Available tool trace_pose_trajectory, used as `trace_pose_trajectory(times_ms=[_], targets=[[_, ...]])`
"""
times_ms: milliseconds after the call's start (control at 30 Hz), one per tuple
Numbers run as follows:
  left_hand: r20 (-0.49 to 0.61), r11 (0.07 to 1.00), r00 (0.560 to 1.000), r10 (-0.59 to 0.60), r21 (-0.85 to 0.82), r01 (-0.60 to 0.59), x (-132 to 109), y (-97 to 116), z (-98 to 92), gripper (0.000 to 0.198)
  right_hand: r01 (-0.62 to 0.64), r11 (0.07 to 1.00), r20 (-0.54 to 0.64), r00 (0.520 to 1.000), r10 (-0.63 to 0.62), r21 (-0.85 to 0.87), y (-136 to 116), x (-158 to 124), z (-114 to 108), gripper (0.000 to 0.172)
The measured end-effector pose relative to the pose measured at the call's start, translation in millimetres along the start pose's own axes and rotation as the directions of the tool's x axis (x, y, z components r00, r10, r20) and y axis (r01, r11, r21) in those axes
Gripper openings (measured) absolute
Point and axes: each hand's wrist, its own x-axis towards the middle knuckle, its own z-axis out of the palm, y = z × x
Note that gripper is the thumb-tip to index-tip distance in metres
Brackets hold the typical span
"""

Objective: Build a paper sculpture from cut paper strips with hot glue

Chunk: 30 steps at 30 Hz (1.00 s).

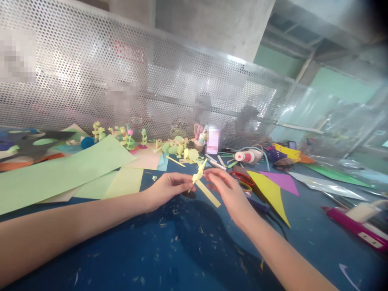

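Pinching a yellow paper strip (207, 193), fingers of left hand (165, 189) and right hand (229, 192) both closed on it, just above the blue counter (182, 250), near red scissors (243, 178).

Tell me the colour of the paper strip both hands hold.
Pale yellow; the head view shows the paper strip between left hand and right hand.

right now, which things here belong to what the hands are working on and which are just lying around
In the work: left hand and right hand, both pinching the yellow paper piece.

Lying about: green paper sheet, red scissors, glue bottle, yellow paper triangle, purple paper, pink tool, paper figures at the back.
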Motion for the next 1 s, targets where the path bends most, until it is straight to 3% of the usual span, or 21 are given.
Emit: trace_pose_trajectory(times_ms=[233, 467, 833, 1000], targets=[[-0.048, 1.000, 0.999, 0.023, 0.022, -0.022, 1.9, -1.1, -1.0, 0.018, 0.042, 0.977, 0.079, 0.997, -0.026, -0.208, 3.0, -0.1, 0.2, 0.021], [-0.071, 1.000, 0.997, 0.019, -0.008, -0.020, 3.0, -2.0, -1.7, 0.019, 0.115, 0.972, 0.154, 0.984, -0.085, -0.203, 8.2, 0.6, 0.2, 0.020], [-0.051, 0.999, 0.999, 0.019, -0.029, -0.021, 3.4, -2.6, -1.7, 0.016, 0.122, 0.971, 0.152, 0.984, -0.091, -0.206, 8.8, 0.9, -0.6, 0.018], [-0.056, 0.977, 0.997, -0.046, -0.213, 0.033, 5.5, -1.2, -3.6, 0.011, 0.122, 0.957, 0.057, 0.992, -0.111, -0.263, 7.3, 0.7, -2.5, 0.023]])
